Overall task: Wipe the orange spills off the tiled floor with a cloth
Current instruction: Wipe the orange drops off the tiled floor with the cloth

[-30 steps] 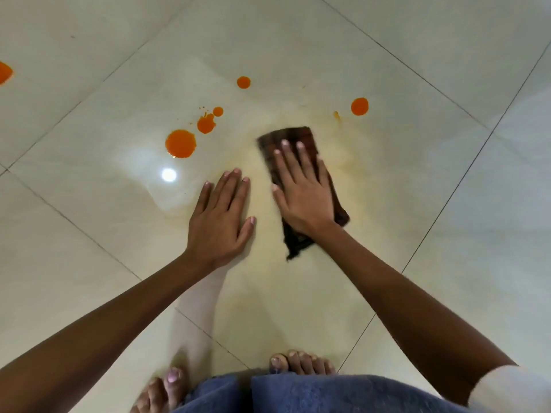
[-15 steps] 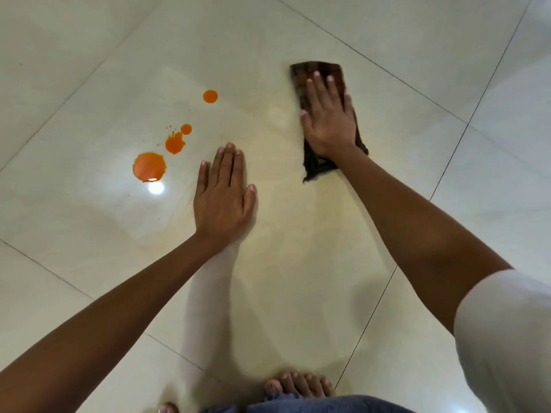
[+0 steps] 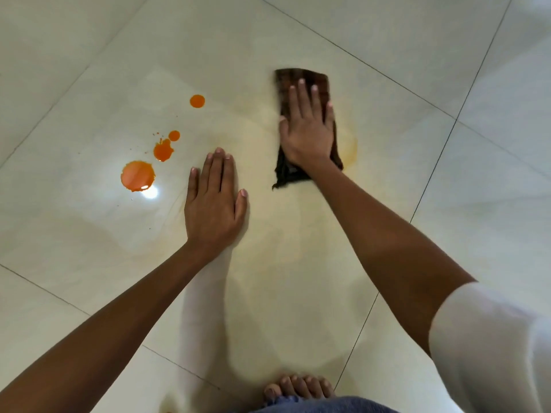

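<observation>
My right hand [image 3: 308, 126] lies flat with straight fingers on a dark brown cloth [image 3: 301, 77], pressing it to the glossy tiled floor [image 3: 298, 263]. A faint orange smear [image 3: 351, 150] shows just right of the cloth. My left hand [image 3: 213, 204] rests flat on the floor, palm down, fingers straight. To its left lie orange spills: a large puddle [image 3: 137, 175], a splashed blot [image 3: 163, 150], a small drop [image 3: 174, 135] and a round drop [image 3: 197, 101] farther off.
My bare toes [image 3: 298, 386] and blue trouser hem [image 3: 313, 406] show at the bottom edge. A white sleeve [image 3: 492, 347] covers my right upper arm. A ceiling-light reflection [image 3: 150, 192] glares beside the large puddle. Grout lines cross the cream tiles.
My right hand pushed the cloth away over the far-right orange drop, then drew it back slightly, leaving a faint smear. The left hand stayed planted. The view shifted.
</observation>
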